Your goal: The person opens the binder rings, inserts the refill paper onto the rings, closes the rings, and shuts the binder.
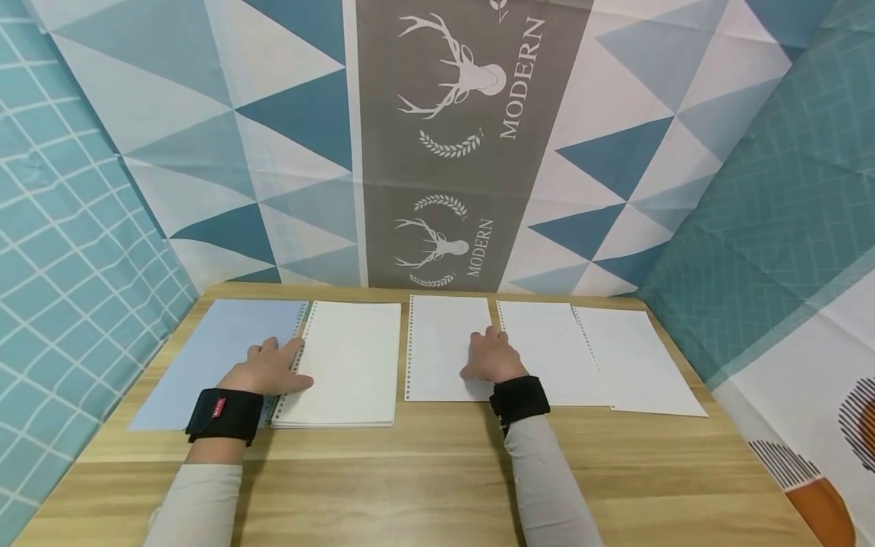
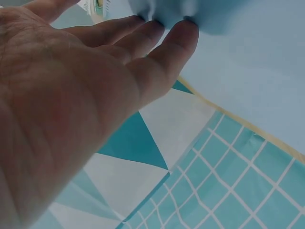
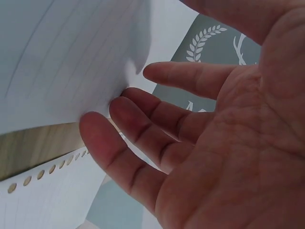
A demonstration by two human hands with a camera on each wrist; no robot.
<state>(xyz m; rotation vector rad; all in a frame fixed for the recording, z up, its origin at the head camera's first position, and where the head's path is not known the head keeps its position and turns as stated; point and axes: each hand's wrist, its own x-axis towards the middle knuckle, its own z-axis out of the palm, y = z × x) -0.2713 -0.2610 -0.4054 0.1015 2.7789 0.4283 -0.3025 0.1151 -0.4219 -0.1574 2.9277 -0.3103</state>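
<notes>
Pale cloth sleeves [image 1: 554,486] reach over the smooth, wood-grained table [image 1: 383,486], each ending in a black wristband [image 1: 225,414]. On the table's left side lies a notebook [image 1: 352,365], spread flat: a plain blue cover, a thick rectangular stack of white pages, a coil between them. Across that coil rests the left hand [image 1: 266,370], fingers extended on the blue, thumb over the white, gripping nothing. Near the middle is a loose sheet [image 1: 437,349], faintly ruled, punched with small holes down its left edge; the right hand [image 1: 494,357] touches its right side, fingers nearly straight. Beside it lie two more sheets [image 1: 554,357], side by side. Triangle-printed cloth [image 1: 294,76] hangs behind.
</notes>
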